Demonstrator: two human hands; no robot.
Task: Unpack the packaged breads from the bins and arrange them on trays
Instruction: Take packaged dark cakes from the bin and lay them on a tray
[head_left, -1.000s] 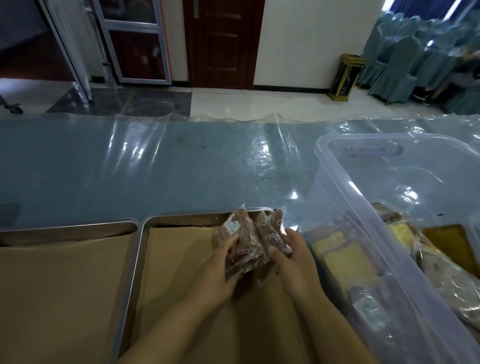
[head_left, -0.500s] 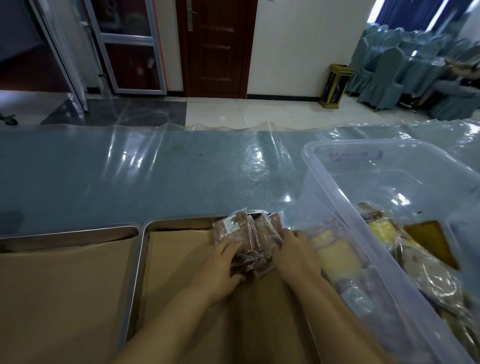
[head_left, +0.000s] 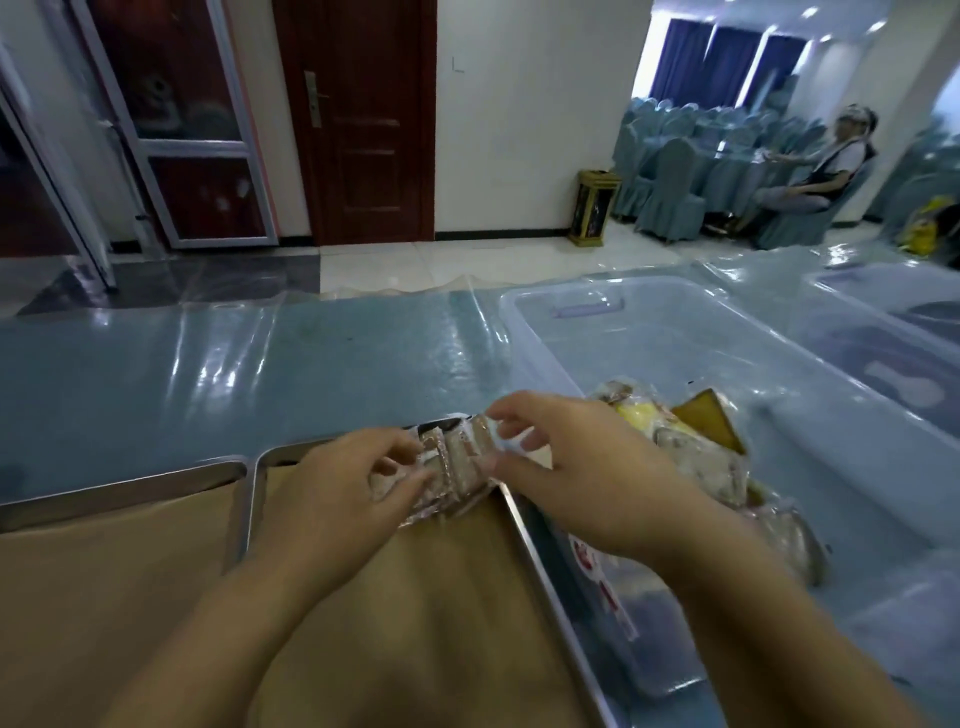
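A small stack of brown packaged breads lies in the far right corner of a metal tray lined with brown paper. My left hand rests on the packs from the left, fingers curled onto the wrappers. My right hand pinches their right side, thumb and fingers on the plastic. To the right stands a clear plastic bin holding more wrapped breads, yellow and brown.
A second paper-lined metal tray sits to the left. Another clear bin stands at the far right. The table is blue-green under clear plastic film. A person sits on covered chairs in the back right.
Both hands have lowered the packs into the tray's far right corner and now press them there. The view has tilted up and to the right.
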